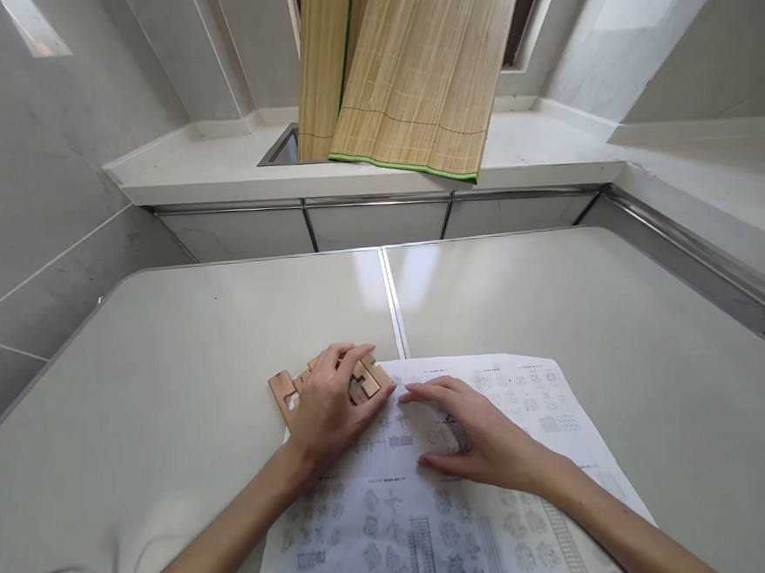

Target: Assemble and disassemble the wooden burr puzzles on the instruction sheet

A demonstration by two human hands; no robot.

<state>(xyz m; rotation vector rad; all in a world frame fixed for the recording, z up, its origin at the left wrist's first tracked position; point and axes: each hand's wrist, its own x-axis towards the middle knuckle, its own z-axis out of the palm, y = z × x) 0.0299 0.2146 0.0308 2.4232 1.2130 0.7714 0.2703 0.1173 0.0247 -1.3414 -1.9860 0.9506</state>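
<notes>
Notched wooden puzzle pieces lie in a cluster at the top left corner of a printed sheet. My left hand rests over them, thumb and index finger around the near pieces; its palm hides part of the cluster. One longer wooden piece sticks out on the left of that hand. Over the sheet of paper, covered in small diagrams of shapes, my right hand hovers or rests with thumb and fingers apart. Nothing shows between them.
A pale folding table with a metal seam carries everything. A thin white cable lies at the lower left. Behind the table runs a white counter with a sink and hanging bamboo mats.
</notes>
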